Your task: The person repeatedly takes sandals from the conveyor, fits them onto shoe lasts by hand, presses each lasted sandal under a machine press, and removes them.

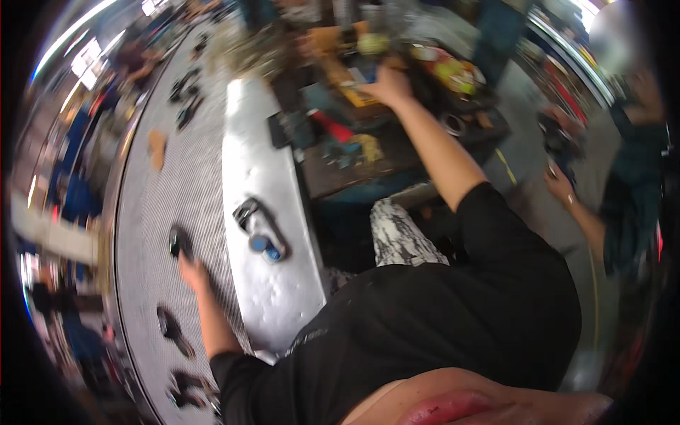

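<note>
My left hand (192,272) is closed on the near end of a dark shoe (176,241) on the ribbed grey conveyor belt (202,205). To its right, another dark shoe (278,230) lies on the shiny metal ledge (248,142), with a round blue-grey piece (258,243) at its near end. My right hand (389,86) reaches across the dark workbench (340,177) to a yellow-orange box (365,95). Its thumb side stretches leftward, apart from the blurred fingers. Nothing can be made out in that hand.
More dark shoes (173,329) and a tan sole-shaped piece (157,149) lie along the belt. A red-handled tool (330,126), scraps and a tray of yellow-green items (457,74) occupy the bench. Another person's hand (559,183) is at the right, beside dark items.
</note>
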A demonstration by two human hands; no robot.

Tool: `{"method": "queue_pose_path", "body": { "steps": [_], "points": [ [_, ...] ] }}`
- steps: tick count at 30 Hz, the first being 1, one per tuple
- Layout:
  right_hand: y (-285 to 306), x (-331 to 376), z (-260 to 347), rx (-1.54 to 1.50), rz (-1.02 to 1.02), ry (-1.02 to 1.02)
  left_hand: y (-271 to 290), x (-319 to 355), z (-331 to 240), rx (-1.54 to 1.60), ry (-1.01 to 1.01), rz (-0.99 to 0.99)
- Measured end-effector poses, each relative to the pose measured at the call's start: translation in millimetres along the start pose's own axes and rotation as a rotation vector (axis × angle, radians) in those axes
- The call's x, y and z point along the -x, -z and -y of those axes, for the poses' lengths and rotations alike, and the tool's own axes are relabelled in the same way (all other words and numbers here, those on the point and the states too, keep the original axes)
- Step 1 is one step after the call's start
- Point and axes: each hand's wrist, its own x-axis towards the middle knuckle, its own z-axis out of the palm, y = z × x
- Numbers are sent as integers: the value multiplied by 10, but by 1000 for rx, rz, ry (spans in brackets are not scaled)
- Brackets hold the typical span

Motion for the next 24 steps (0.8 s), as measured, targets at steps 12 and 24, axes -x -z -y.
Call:
{"method": "queue_pose_path", "body": {
  "steps": [12,24],
  "points": [
    [-552,1329,606,-701,-291,52,1404,1318,-2349,1828,351,490],
    [266,2861,716,-1317,604,571,1047,853,-3305,1853,580,415]
  ]
}}
